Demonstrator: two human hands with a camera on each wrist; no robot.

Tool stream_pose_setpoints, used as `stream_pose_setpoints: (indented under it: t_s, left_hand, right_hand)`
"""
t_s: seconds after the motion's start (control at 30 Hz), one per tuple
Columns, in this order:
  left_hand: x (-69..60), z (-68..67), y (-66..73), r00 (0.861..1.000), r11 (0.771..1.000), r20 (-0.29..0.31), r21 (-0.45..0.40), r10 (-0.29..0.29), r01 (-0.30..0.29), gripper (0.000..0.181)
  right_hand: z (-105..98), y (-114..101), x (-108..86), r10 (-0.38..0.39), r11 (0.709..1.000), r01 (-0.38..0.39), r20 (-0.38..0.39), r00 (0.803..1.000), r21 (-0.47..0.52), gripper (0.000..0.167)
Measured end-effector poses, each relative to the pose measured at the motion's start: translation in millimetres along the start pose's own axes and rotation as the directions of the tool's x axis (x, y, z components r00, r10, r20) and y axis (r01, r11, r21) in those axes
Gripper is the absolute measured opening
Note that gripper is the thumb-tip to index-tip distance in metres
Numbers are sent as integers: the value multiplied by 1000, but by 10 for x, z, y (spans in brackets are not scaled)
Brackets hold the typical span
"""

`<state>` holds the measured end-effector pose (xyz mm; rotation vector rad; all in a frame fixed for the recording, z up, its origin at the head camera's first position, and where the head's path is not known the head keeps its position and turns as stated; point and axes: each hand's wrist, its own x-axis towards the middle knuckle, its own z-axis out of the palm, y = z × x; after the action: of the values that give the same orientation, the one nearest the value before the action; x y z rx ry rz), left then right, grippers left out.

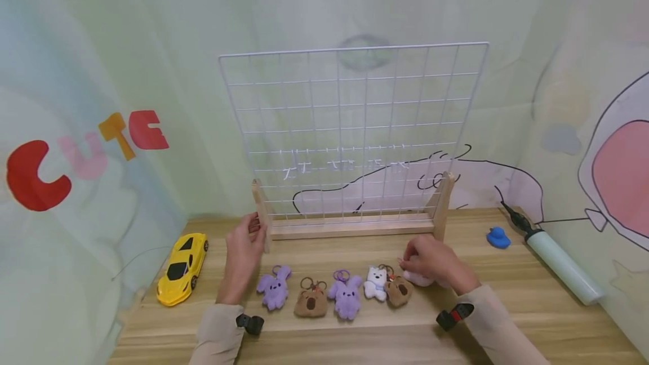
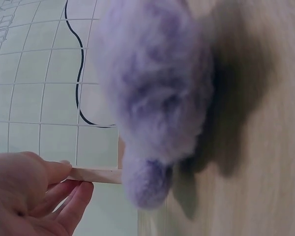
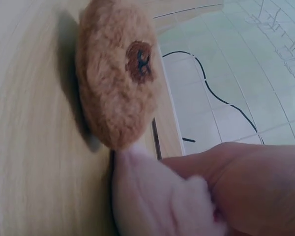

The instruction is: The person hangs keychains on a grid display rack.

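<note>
My left hand (image 1: 245, 249) pinches the edge of the left wooden upright (image 1: 262, 216) of a white wire grid rack (image 1: 355, 100); thumb and fingertips meet the wood (image 2: 96, 175) in the left wrist view. At the rack's right end, my right hand (image 1: 436, 261) holds a pale pink plush keychain (image 1: 418, 279) near its ring, its body low over the table. Beside it lie a brown plush (image 1: 399, 290) and a white plush (image 1: 376, 284). Further left are a purple plush (image 1: 347, 298), a brown one (image 1: 311, 302) and another purple one (image 1: 274, 289). Several white hooks (image 1: 304, 167) hang on the grid.
A yellow toy car (image 1: 183, 268) stands at the table's left. At the right are a blue toy duck (image 1: 498, 237) and a pale air pump (image 1: 563, 266) with a black nozzle. A printed cloth backdrop (image 1: 192, 89) rises behind the rack.
</note>
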<state>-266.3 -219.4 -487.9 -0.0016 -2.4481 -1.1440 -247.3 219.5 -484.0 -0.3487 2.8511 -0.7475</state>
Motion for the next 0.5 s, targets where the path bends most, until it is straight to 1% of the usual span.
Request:
stream_pose_setpoints:
  t_s: [0.07, 0.1, 0.17, 0.2, 0.23, 0.27, 0.3, 0.33, 0.37, 0.4, 0.5]
  left_hand:
    - [2, 0, 5, 1000, 1000, -1, -1, -5, 5, 37]
    - [2, -3, 8, 1000, 1000, 1, -4, -8, 8, 37]
    - [2, -9, 13, 1000, 1000, 6, -9, -14, 14, 37]
    - [2, -12, 15, 1000, 1000, 8, -11, -19, 19, 38]
    - [3, -16, 16, 1000, 1000, 9, -11, -22, 22, 38]
    - [3, -19, 16, 1000, 1000, 10, -11, -23, 23, 38]
    - [4, -21, 16, 1000, 1000, 12, -10, -24, 24, 38]
    - [4, -22, 15, 1000, 1000, 14, -8, -25, 25, 38]
    - [5, -23, 12, 1000, 1000, 15, -5, -24, 24, 38]
    - [6, -21, 11, 1000, 1000, 15, -4, -23, 23, 38]
    - [5, -13, 7, 1000, 1000, 15, 2, -23, 23, 38]
  right_hand:
    - [2, 21, 14, -59, 998, 59, -8, 998, 10, 12]
    - [5, 37, 21, -102, 995, 102, -13, 995, 13, 12]
    - [17, 74, 39, -227, 974, 228, -34, 973, 9, 12]
    - [23, 93, 47, -276, 961, 277, -42, 960, 11, 12]
    - [27, 109, 55, -319, 947, 320, -50, 947, 14, 11]
    - [31, 123, 64, -336, 941, 338, -52, 940, 24, 11]
    - [34, 137, 73, -349, 936, 351, -59, 935, 29, 10]
    - [34, 146, 84, -346, 936, 349, -71, 936, 39, 9]
    - [27, 149, 91, -313, 946, 318, -76, 947, 64, 8]
    - [22, 158, 102, -290, 952, 296, -87, 953, 75, 7]
    - [-12, 169, 124, -245, 959, 262, -144, 959, 109, 6]
